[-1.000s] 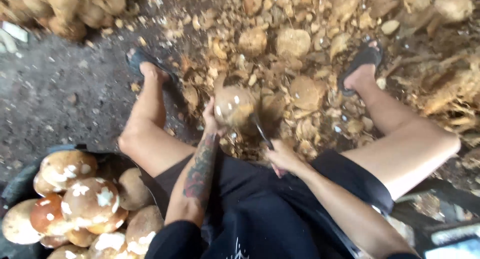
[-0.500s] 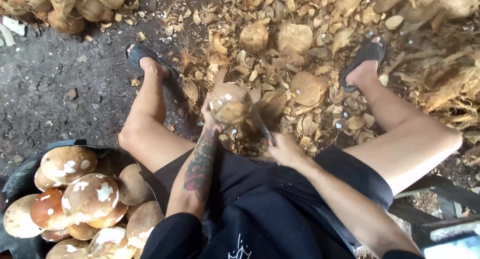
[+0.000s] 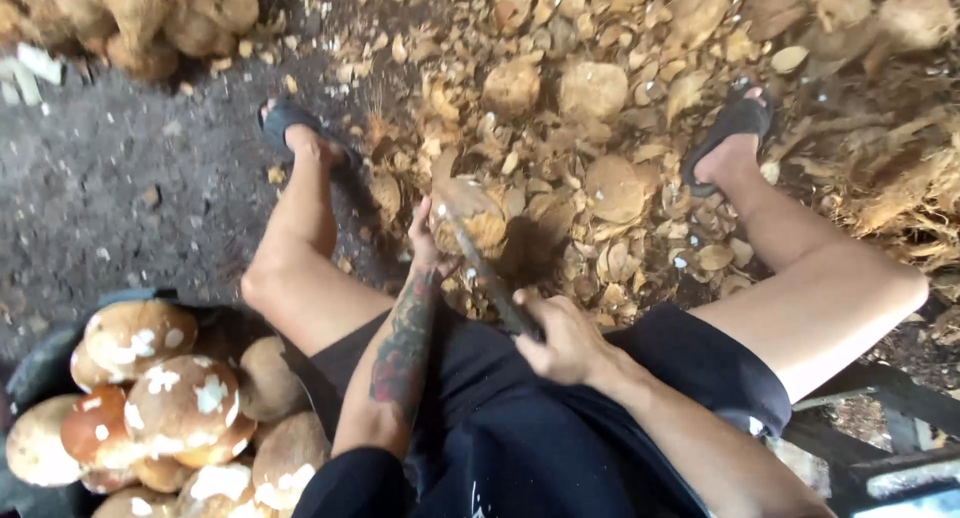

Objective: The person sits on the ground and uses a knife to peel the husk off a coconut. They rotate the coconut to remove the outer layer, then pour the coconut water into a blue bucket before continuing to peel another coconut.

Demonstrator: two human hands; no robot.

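Note:
I sit with my legs apart over a dirt floor strewn with husk pieces. My left hand (image 3: 424,240) grips a brown, partly peeled coconut (image 3: 470,214) held low between my knees. My right hand (image 3: 560,340) is shut on the handle of a knife (image 3: 480,263), whose dark blade lies slanted across the coconut's near side. My tattooed left forearm runs down from the coconut toward my lap.
A dark tub (image 3: 45,363) at lower left holds several peeled coconuts (image 3: 180,403) with white patches. A heap of unpeeled coconuts (image 3: 150,18) lies at upper left. Shell pieces and husk (image 3: 610,188) cover the ground ahead. Fibrous husk piles up at right (image 3: 900,198). My feet wear dark sandals (image 3: 735,123).
The knife has come up from beside the coconut onto its near face. The coconut stays in my left hand, turned a little.

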